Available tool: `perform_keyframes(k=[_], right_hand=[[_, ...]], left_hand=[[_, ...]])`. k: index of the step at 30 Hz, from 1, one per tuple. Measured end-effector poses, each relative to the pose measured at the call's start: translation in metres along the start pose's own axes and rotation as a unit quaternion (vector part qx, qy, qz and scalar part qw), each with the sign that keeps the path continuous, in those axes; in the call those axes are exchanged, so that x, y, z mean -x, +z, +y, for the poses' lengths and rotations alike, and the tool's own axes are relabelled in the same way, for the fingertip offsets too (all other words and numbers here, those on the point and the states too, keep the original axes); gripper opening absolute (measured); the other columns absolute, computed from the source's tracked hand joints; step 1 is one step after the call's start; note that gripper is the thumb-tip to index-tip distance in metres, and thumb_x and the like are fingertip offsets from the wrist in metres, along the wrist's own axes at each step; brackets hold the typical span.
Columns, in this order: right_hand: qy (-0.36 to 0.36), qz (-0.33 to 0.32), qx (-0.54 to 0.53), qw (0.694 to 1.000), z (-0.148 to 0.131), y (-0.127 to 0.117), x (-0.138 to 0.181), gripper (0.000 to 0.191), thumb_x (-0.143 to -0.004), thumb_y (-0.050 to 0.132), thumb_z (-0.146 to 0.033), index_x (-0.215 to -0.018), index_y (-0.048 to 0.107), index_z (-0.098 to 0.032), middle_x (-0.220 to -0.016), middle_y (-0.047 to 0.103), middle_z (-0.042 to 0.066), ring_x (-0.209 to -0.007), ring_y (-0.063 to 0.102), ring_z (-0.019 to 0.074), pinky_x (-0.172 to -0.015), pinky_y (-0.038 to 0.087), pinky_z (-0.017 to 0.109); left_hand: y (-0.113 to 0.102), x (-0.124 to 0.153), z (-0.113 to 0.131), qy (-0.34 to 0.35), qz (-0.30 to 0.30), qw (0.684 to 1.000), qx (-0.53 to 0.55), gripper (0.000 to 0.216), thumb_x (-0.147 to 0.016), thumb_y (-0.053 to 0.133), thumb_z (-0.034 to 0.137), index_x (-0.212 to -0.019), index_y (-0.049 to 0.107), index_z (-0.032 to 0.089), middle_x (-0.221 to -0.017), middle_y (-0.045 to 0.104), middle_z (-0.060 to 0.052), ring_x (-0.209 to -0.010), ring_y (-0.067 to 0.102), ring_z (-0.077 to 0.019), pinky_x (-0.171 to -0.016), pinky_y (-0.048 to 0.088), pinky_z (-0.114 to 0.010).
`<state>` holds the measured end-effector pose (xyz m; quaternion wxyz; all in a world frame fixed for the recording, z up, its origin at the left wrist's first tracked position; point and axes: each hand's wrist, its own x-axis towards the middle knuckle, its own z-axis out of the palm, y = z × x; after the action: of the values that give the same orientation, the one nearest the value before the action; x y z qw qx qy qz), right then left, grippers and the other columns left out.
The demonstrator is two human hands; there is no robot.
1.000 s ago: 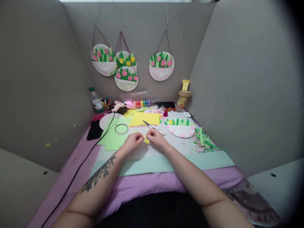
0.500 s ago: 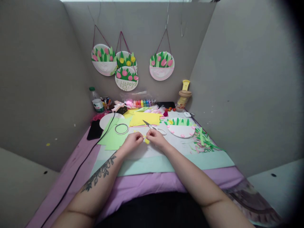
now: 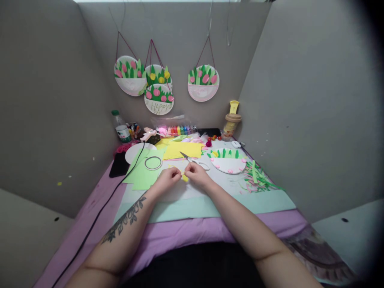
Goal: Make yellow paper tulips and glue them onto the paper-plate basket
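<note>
My left hand [image 3: 168, 179] and my right hand [image 3: 195, 174] meet over the middle of the table, fingers pinched together on a small yellow paper piece [image 3: 185, 178]. Most of that piece is hidden between my fingertips. Just beyond my right hand lie scissors [image 3: 195, 161], blades pointing to the far left. A paper plate [image 3: 228, 161] with green paper leaves and small pink pieces sits to the right of the scissors.
Yellow paper sheets [image 3: 183, 150] and light green sheets [image 3: 144, 172] lie behind my hands, with a tape ring [image 3: 153, 163], a white plate [image 3: 135, 151], a glue gun [image 3: 149, 134] and its black cord [image 3: 99, 214]. Green paper scraps [image 3: 258, 178] pile at the right. Decorated plates [image 3: 203, 83] hang on the back wall.
</note>
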<state>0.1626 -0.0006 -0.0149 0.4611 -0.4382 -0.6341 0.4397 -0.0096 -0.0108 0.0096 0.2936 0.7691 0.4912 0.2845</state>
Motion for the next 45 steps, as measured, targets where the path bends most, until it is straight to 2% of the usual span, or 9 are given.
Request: perform_keyframes(k=[9,13,24,32,45], right_hand=[[0.001,0.015,0.012,1.000,0.0006,0.0008,-0.0001,0.005,-0.065,0.055,-0.018,-0.064,0.050,-0.019,-0.066,0.055,-0.003,-0.063,0.049,0.0127,-0.058,0.037,0.024],[0.001,0.013,0.007,1.000,-0.0025,0.0014,0.0019,0.004,-0.064,0.056,-0.019,-0.064,0.052,-0.019,-0.065,0.054,-0.003,-0.063,0.048,0.0125,-0.058,0.037,0.024],[0.042,0.001,-0.050,0.998,-0.0028,-0.0014,-0.0026,0.008,-0.068,0.052,-0.024,-0.064,0.055,-0.018,-0.057,0.052,-0.003,-0.051,0.046,0.0106,-0.050,0.036,0.023],[0.034,-0.007,-0.041,0.999,-0.0067,0.0012,0.0011,0.005,-0.067,0.056,-0.022,-0.065,0.056,-0.017,-0.058,0.053,-0.004,-0.053,0.047,0.0102,-0.053,0.037,0.023],[0.004,-0.001,0.008,1.000,-0.0049,0.0025,0.0025,0.010,-0.072,0.057,-0.027,-0.070,0.058,-0.017,-0.065,0.055,-0.002,-0.061,0.049,0.0118,-0.058,0.039,0.024]], left_hand=[[-0.0022,-0.0021,-0.0045,-0.015,-0.013,1.000,0.013,0.018,-0.071,0.051,0.029,-0.074,0.063,0.016,-0.071,0.064,-0.001,-0.066,0.055,-0.0158,-0.061,0.040,-0.026],[0.0007,-0.0021,-0.0036,-0.025,0.003,1.000,0.019,0.021,-0.075,0.050,0.033,-0.071,0.061,0.016,-0.067,0.061,0.000,-0.064,0.053,-0.0152,-0.058,0.037,-0.025],[0.0000,-0.0043,-0.0055,-0.021,0.030,0.999,0.034,0.016,-0.074,0.049,0.028,-0.067,0.058,0.016,-0.065,0.059,0.001,-0.063,0.053,-0.0140,-0.059,0.038,-0.024],[0.0051,-0.0030,-0.0050,-0.016,0.039,0.999,0.027,0.018,-0.075,0.050,0.031,-0.073,0.061,0.016,-0.069,0.062,0.000,-0.065,0.053,-0.0149,-0.060,0.038,-0.025],[0.0050,0.0008,-0.0008,0.008,0.073,0.997,0.026,0.016,-0.076,0.049,0.026,-0.068,0.059,0.017,-0.065,0.059,0.001,-0.064,0.051,-0.0135,-0.061,0.036,-0.024]])
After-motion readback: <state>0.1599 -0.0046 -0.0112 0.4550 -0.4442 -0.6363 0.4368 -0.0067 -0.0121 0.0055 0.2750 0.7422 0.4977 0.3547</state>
